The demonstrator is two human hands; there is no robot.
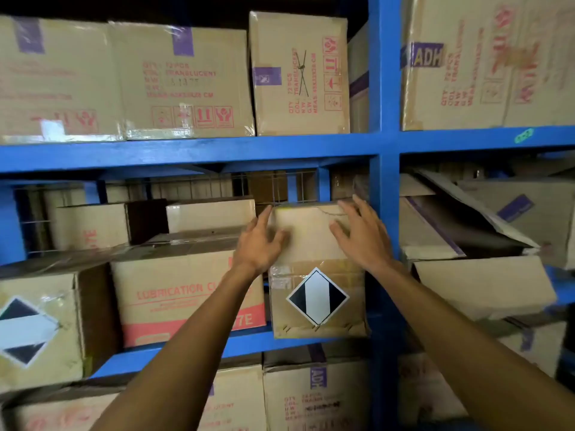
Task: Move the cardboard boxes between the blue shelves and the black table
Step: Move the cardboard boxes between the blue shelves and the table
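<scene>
Nearest the camera, two bare forearms are stretched forward and upward toward the middle level of the blue metal shelves [193, 150]. The left hand [259, 244] is laid against the upper left front of a tall brown cardboard box with a black-and-white diamond label [314, 244], its fingers spread and reaching toward the top left corner. The right hand [362, 234] is set at the upper right of the same box, fingers straight and fanned over the top right edge. Neither hand is closed round anything; whether the palms press firmly cannot be told.

The box stands upright between the two hands, its long axis vertical, at the right end of the bay just beside the blue upright post [384, 213]. Its lower front appears to overhang the shelf lip slightly. Both hands are about equally near, one to each side, so a two-sided clamp and a pull toward the body is judged to be the coming move. The cardboard is creased and dented near the bottom, with clear tape across the middle.

Just left of it stands a wider brown carton printed in red with "LUBRICATION" [186, 293]. Farther back and above, more taped cartons fill the upper shelf.
</scene>
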